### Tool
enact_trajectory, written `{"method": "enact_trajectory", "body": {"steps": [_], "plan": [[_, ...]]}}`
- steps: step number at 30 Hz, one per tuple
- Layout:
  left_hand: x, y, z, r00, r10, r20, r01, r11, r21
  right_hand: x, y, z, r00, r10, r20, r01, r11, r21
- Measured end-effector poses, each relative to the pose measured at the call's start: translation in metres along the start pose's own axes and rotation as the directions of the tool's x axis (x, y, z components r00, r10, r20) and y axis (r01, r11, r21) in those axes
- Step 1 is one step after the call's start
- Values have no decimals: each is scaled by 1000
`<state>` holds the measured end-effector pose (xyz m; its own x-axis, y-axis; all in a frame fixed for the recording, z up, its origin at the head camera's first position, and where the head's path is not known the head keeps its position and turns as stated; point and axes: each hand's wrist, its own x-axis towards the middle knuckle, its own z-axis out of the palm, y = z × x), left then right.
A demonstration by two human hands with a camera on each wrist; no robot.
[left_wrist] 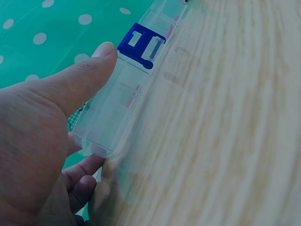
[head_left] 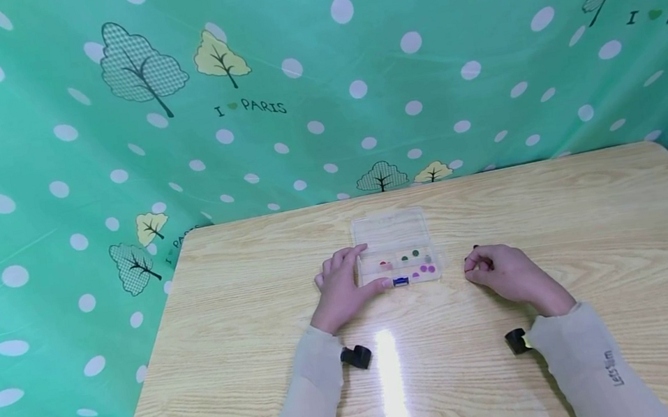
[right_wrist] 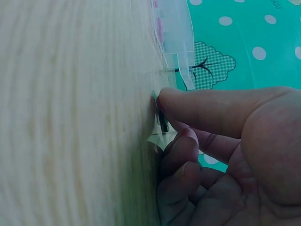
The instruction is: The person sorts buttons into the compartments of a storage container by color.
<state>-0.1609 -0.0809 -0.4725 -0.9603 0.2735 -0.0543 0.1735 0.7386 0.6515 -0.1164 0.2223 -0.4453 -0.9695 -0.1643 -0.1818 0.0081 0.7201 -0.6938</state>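
Note:
A clear plastic box (head_left: 391,236) stands on the table with its lid laid back. Several small red, green and purple discs (head_left: 424,268) lie in its front part. My left hand (head_left: 344,288) grips the box's left side, thumb along the front wall beside the blue latch (left_wrist: 141,44) and fingers at the side and corner. To the right of the box, my right hand (head_left: 501,271) reaches down to the tabletop. Its thumb and curled fingers pinch at a small dark disc (right_wrist: 163,122), partly hidden by the thumb. Another small black piece (head_left: 475,246) shows just past the fingers.
The wooden table (head_left: 256,388) stretches out on both sides of the box. Behind it hangs a green cloth (head_left: 319,97) with white dots and printed trees. Each wrist wears a black camera, one beside the left sleeve (head_left: 311,373).

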Motion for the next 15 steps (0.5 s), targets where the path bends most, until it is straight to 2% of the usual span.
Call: {"method": "enact_trajectory", "body": {"steps": [15], "plan": [[0,1,-1,1000,-6,5,6,1000,-1,0,-2,1,1000,31,-1,-31,1000,-1]]}}
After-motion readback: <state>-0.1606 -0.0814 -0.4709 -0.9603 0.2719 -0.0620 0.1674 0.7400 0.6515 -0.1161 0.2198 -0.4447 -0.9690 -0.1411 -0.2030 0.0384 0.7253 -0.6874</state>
